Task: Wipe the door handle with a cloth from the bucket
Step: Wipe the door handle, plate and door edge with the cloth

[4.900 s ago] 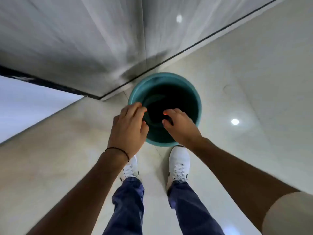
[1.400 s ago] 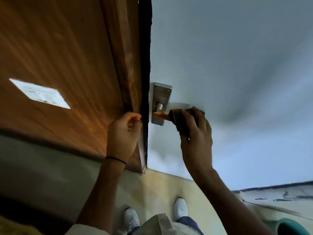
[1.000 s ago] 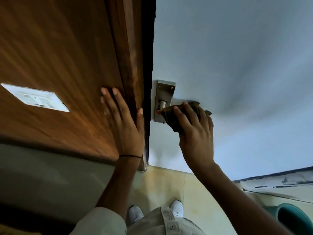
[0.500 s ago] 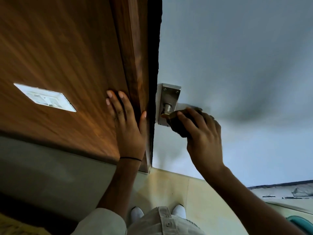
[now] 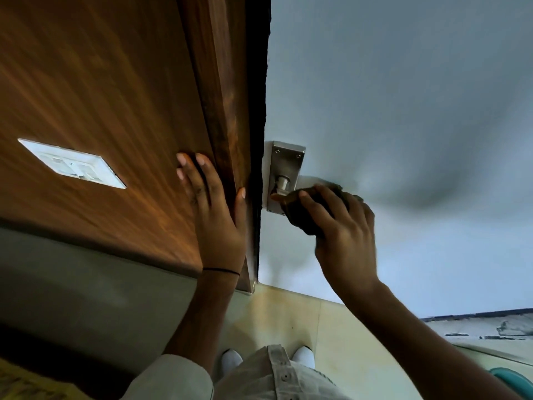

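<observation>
A steel door handle [image 5: 281, 184] on a rectangular metal plate [image 5: 285, 166] sits on the pale blue-grey door [image 5: 403, 96]. My right hand [image 5: 343, 229] is closed around a dark brown cloth [image 5: 302, 217] that wraps the lever; only the lever's root shows. My left hand [image 5: 215, 215] lies flat with fingers spread on the brown wooden frame [image 5: 225, 96], just left of the door's edge. The rim of the teal bucket [image 5: 513, 382] peeks in at the bottom right corner.
A white switch plate [image 5: 72, 164] is set in the wood panel [image 5: 101, 96] at the left. Below are a beige tiled floor [image 5: 331, 327], my white shoes [image 5: 232, 360] and my light shirt. A grey ledge runs along the lower left.
I left the bucket and came to the door. My left hand went from curled at the frame's edge to flat on the wood. My right hand keeps rubbing the cloth on the lever.
</observation>
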Action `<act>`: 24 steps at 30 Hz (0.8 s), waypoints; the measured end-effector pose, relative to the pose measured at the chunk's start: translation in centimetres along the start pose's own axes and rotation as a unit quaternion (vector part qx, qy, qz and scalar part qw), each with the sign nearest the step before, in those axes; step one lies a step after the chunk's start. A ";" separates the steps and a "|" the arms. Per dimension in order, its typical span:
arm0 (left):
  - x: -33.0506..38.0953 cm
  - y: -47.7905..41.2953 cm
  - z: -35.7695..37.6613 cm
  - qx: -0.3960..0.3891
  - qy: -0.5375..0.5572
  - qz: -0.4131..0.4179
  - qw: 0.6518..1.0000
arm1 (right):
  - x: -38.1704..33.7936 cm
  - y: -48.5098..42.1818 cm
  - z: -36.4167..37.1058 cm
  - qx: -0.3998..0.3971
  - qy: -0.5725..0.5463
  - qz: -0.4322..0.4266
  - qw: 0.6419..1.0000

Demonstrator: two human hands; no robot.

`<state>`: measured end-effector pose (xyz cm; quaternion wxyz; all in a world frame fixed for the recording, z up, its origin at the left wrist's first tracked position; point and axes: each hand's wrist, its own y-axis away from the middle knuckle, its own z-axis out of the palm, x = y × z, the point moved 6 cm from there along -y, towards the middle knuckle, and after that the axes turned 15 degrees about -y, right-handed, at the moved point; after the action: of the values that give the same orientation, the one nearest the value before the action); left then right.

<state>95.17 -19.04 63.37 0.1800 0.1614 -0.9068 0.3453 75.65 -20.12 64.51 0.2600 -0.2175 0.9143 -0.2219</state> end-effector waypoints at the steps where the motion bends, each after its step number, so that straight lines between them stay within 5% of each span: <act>1: 0.1 0.0 0.0 0.001 0.003 -0.001 1.000 | -0.9 -0.6 0.7 0.005 -0.003 -0.003 1.000; 19: -0.1 0.3 -0.2 -0.007 0.008 -0.006 1.000 | -1.0 -1.4 0.8 -0.035 -0.077 -0.014 0.996; 22: -0.1 0.4 -0.3 -0.007 0.010 -0.017 1.000 | 2.0 0.6 -1.3 0.002 -0.143 0.017 0.990; 24: 0.0 0.3 -0.2 -0.008 0.014 -0.024 1.000 | 3.8 1.7 -1.6 0.015 -0.295 0.117 0.948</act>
<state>95.05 -18.70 63.35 0.2026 0.1768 -0.9028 0.3357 71.35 -20.25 63.44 0.5456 -0.1609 0.8122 -0.1296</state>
